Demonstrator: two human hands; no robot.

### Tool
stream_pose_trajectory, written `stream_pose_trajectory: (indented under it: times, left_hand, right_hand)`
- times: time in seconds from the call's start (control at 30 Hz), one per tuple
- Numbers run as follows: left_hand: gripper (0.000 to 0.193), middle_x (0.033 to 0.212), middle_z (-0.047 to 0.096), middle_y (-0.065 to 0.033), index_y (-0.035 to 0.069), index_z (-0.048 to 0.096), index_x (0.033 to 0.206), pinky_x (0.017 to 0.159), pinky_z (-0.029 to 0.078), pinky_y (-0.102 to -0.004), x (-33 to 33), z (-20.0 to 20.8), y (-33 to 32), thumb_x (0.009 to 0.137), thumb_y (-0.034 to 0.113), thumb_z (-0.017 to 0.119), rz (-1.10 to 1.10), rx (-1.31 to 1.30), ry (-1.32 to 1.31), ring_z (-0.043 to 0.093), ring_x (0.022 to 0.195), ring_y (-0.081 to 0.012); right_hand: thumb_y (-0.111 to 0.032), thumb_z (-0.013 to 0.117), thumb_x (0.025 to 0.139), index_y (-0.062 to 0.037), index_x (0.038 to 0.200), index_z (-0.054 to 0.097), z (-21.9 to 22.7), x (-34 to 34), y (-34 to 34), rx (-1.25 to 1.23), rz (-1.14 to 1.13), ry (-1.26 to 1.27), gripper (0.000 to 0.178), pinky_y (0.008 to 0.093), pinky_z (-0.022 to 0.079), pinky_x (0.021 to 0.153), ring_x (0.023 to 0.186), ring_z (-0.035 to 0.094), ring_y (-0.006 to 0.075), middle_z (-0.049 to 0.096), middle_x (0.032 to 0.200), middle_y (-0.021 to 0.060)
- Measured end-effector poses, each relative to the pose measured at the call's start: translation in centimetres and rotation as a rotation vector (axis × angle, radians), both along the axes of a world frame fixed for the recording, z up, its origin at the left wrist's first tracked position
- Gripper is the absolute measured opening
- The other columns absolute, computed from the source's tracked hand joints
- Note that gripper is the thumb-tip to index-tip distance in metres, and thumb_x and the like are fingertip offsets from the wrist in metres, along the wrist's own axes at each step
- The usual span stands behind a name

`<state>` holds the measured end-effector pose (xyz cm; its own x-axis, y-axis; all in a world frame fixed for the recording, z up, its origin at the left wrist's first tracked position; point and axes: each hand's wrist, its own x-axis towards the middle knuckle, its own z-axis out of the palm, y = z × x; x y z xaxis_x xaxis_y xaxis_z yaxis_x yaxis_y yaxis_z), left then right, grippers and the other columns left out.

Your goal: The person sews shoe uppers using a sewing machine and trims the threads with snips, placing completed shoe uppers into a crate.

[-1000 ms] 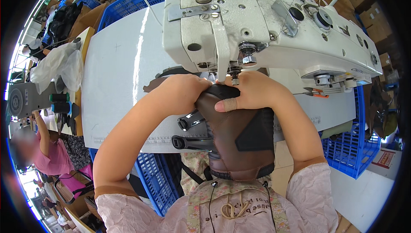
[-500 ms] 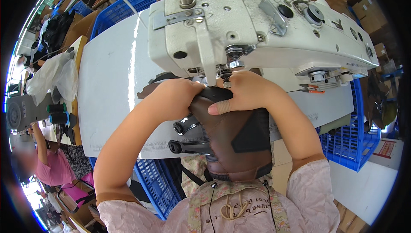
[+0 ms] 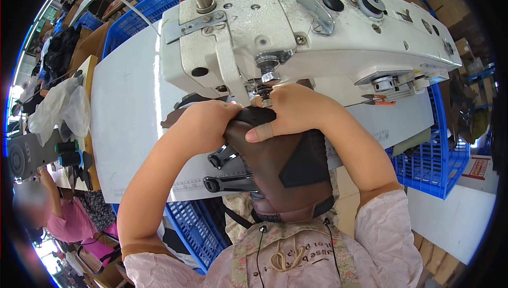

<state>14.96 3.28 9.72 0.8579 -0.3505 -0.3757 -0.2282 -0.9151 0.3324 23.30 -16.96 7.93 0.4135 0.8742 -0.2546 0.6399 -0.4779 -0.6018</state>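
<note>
Under the needle of the white industrial sewing machine (image 3: 296, 34), a dark brown leather shoe upper with a black panel (image 3: 286, 171) is held by both hands.

Left hand (image 3: 203, 124): closed over the upper's left edge, fingers curled and pressed onto the leather just beside the needle bar (image 3: 266, 84); the grip is a firm pinch of the material, thumb hidden beneath.

Right hand (image 3: 291, 110): laid on the upper's top edge directly below the needle bar, fingers pressed together on the leather, thumb (image 3: 259, 132) extended flat across the brown panel.

Shoe upper: raised off the pale grey bench (image 3: 127, 108), its top edge at the stitching point, the rest hanging toward the person's chest; black plastic buckles and straps (image 3: 225, 169) project from its left side.

Progress, as judged: the upper is positioned and held at the needle, so stitching appears to be in hand at the top edge; whether a seam is already laid cannot be told, the stitch line being covered by the fingers. Most of the panel hangs clear of the machine.

Surroundings: blue plastic crates (image 3: 439, 150) right of and below the bench; a clear plastic bag (image 3: 58, 108) at far left; another person in a pink top (image 3: 66, 219) at lower left.
</note>
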Motion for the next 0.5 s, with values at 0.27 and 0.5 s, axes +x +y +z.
stream_pose_trajectory:
  times: [0.27, 0.5]
  left_hand:
    - [0.047, 0.088, 0.065, -0.0174, 0.007, 0.060, 0.112, 0.077, 0.049, -0.0432, -0.2, -0.5, 0.3, 0.065, -0.001, 0.061, 0.009, -0.030, -0.008, 0.063, 0.089, -0.0364]
    - [0.059, 0.083, 0.066, -0.0207, 0.011, 0.059, 0.124, 0.071, 0.049, -0.0448, -0.1, -0.6, 0.3, 0.066, 0.000, 0.062, -0.015, -0.028, -0.050, 0.064, 0.082, -0.0392]
  right_hand:
    - [-0.084, 0.055, 0.065, 0.0076, 0.098, 0.068, -0.3, 0.0, 0.2, -0.027, -0.005, 0.016, 0.099, 0.0417, 0.050, 0.084, 0.092, 0.066, 0.0381, 0.067, 0.094, 0.0268]
    - [-0.085, 0.055, 0.065, 0.0054, 0.099, 0.069, -1.2, 0.1, 0.1, -0.019, -0.011, 0.010, 0.097, 0.0411, 0.050, 0.085, 0.094, 0.066, 0.0382, 0.067, 0.097, 0.0271]
